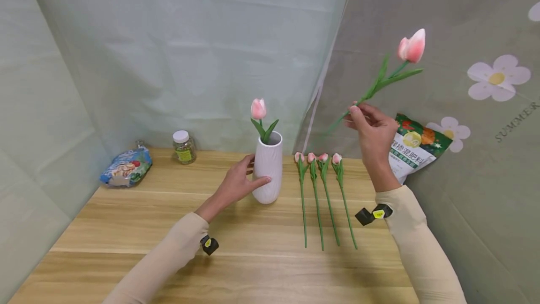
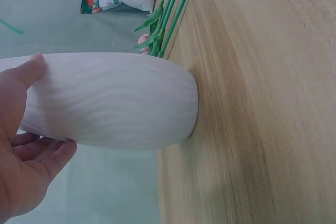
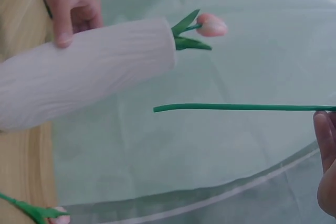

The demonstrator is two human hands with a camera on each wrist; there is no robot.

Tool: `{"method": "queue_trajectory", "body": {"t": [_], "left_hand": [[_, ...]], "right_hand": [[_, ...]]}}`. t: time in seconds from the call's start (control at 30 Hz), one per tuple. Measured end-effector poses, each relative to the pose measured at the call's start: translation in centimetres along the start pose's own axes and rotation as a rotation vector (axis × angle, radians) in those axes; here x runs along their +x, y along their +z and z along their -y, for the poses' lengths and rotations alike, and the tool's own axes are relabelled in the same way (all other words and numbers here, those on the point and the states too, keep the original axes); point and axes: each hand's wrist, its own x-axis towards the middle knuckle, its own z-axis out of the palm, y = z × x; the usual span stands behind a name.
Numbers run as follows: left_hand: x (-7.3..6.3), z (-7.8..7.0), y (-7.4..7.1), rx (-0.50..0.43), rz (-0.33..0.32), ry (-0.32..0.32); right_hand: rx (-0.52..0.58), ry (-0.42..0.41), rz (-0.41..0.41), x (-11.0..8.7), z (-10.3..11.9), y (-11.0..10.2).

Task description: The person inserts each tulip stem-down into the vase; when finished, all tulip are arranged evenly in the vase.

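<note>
One tulip [image 1: 375, 87] in the right hand [image 1: 375, 128], stem pinched between thumb and fingers; raised to the right of the vase [image 1: 271, 165], bloom uppermost, lower stem end free and apart from the rim. Left hand [image 1: 239, 179] gripping the vase, thumb and fingers spread on opposite sides of the body. Vase upright, apparently standing on the desk [image 1: 253, 271]. Single flower [image 1: 258, 109] in the vase mouth, bloom and leaves above the rim. Four loose tulips [image 1: 324, 169] in a row right of the vase, blooms toward the wall.

Handling, as judged: tulip light, probably artificial, stem springy but firm; best held on bare stem, clear of leaves and bloom. Vase probably ceramic, rippled, somewhat slippery, liable to chip; best steadied round the body.

Surface: pale wood grain, flat. Left rear, lidded jar [image 1: 184, 148] and blue packet [image 1: 126, 168]; right rear, printed bag [image 1: 422, 140]. Room: creased pale sheeting [image 1: 211, 60] behind; darker panel at right, with white flower prints [image 1: 498, 78] and "SUMMER" lettering.
</note>
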Motion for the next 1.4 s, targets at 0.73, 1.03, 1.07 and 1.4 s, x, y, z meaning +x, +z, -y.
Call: {"method": "queue_trajectory", "body": {"t": [0.73,1.03,1.07,1.4], "left_hand": [[-0.2,0.1,0.0,-0.022,0.006,0.006],[0.0,0.3,0.1,-0.013,-0.002,0.022],[0.0,0.3,0.1,-0.012,-0.003,0.022],[0.1,0.3,0.1,-0.011,-0.011,0.033]], "right_hand": [[0.069,-0.058,-0.002,0.9,1.1,4.3],[0.100,0.045,0.029,-0.3,-0.4,6.0],[0.096,0.047,0.040,-0.5,-0.6,6.2],[0.040,0.081,0.105,-2.2,-2.9,7.1]]}}
